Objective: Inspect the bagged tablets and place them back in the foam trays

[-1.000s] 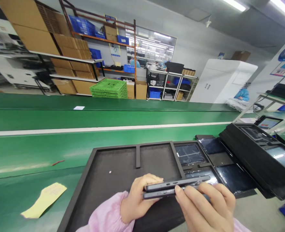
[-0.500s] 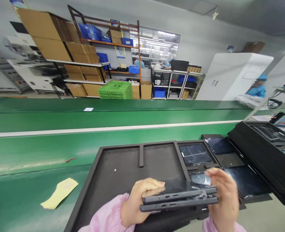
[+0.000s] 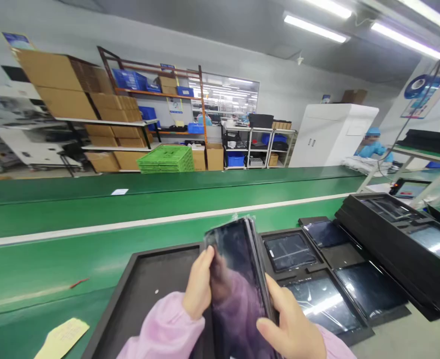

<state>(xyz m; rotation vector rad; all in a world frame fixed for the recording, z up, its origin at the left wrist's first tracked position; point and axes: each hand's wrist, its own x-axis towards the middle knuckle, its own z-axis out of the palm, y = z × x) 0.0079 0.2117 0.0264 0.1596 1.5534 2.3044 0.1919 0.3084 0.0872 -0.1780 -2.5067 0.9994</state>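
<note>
Two dark tablets (image 3: 231, 259), pressed face to back, are held tilted up with a glossy screen towards me; clear film sticks out at their top edge. My left hand (image 3: 199, 286) grips their left side, thumb on the glass. On the right side, my right hand (image 3: 290, 319) is wrapped round the edges, its thumb over the front screen. Beneath the tablets lies a black foam tray (image 3: 130, 284) with a small white speck in it; the tablets cover its right part.
To the right, a foam tray (image 3: 259, 244) holds film-covered tablets, beside a tall stack of black trays (image 3: 384, 254). A yellow paper (image 3: 63, 339) and a red strip (image 3: 79, 283) lie on the green belt (image 3: 73, 249). A person in blue (image 3: 374, 149) stands at the far right.
The tablets have swung from lying level, edges towards me, to tilted up with the screen showing. My right hand has closed on their right side. My view has shifted up and right.
</note>
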